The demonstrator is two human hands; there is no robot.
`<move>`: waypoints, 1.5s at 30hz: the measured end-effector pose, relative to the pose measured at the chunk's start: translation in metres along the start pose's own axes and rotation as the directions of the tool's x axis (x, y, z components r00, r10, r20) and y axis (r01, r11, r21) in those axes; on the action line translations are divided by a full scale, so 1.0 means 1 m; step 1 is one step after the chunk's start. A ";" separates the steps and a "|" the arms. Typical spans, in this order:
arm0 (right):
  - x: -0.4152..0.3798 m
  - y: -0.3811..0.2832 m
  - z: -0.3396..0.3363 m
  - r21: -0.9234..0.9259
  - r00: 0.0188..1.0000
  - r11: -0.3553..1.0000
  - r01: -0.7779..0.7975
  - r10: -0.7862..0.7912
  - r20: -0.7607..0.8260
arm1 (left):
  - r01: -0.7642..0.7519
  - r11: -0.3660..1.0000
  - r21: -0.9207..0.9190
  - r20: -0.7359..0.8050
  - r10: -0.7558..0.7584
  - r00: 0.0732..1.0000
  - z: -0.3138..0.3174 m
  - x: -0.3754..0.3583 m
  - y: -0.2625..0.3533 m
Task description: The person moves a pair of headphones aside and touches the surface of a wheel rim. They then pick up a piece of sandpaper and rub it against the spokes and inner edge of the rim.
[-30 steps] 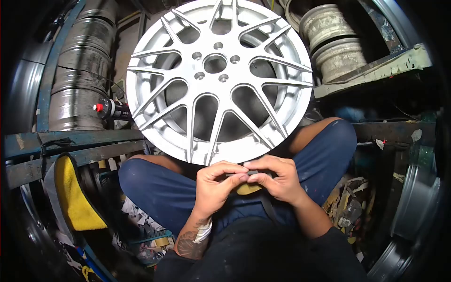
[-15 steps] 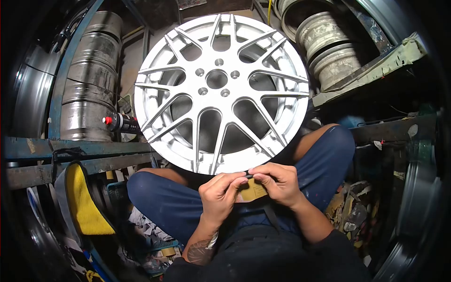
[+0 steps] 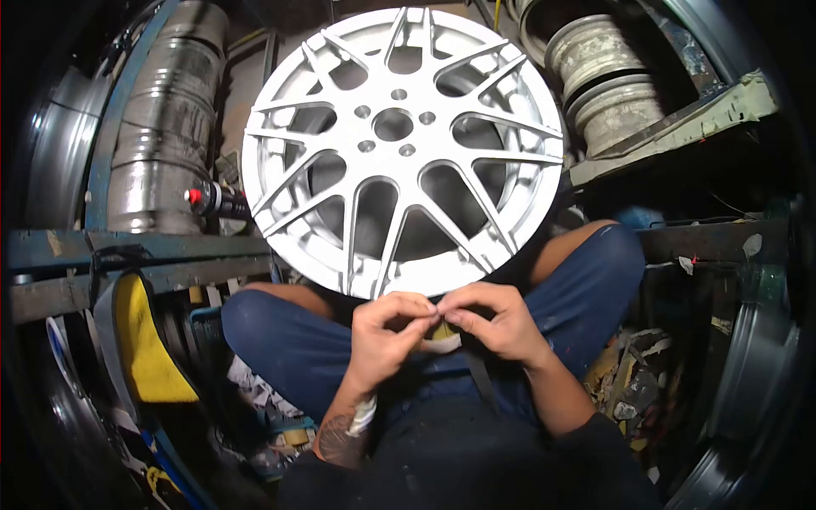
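Observation:
A small piece of yellow-backed sandpaper [image 3: 441,342] is pinched between my two hands and looks bent; my fingers cover much of it. My left hand [image 3: 387,336] grips its left side between thumb and fingers. On the other side, my right hand [image 3: 493,321] pinches it too, the fingertips of both hands meeting at the top. Just beyond the hands lies a large silver multi-spoke wheel rim [image 3: 393,174], face up, its near edge right by my knuckles.
Stacked metal rims [image 3: 161,127] stand at the left, more dull rims [image 3: 608,81] on the right. A red-capped dark bottle [image 3: 217,201] lies near the wheel's left side. A yellow-and-grey pad [image 3: 149,340] hangs by the left beam [image 3: 161,245]. Scraps [image 3: 633,382] lie at the right.
My hands have drawn closer together, and the sandpaper, earlier showing its flat printed back, now looks bent and shows less. The view has shifted, so the wheel sits slightly higher.

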State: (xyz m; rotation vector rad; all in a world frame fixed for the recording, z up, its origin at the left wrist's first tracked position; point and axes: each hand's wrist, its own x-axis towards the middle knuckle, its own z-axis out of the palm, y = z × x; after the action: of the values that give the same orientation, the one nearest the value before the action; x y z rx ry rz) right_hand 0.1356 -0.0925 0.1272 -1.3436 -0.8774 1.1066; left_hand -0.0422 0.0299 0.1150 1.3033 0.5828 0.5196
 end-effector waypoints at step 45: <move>0.004 0.014 0.021 -0.327 0.970 0.940 0.100 -0.166 -0.180 | 0.069 0.896 -0.439 -0.165 -0.157 0.974 0.015 -0.005 -0.003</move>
State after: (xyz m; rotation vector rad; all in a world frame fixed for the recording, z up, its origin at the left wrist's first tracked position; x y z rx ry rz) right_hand 0.1155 -0.0838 0.1143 -1.6037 -1.0051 0.7251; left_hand -0.0360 0.0152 0.1155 0.7950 0.6598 0.6440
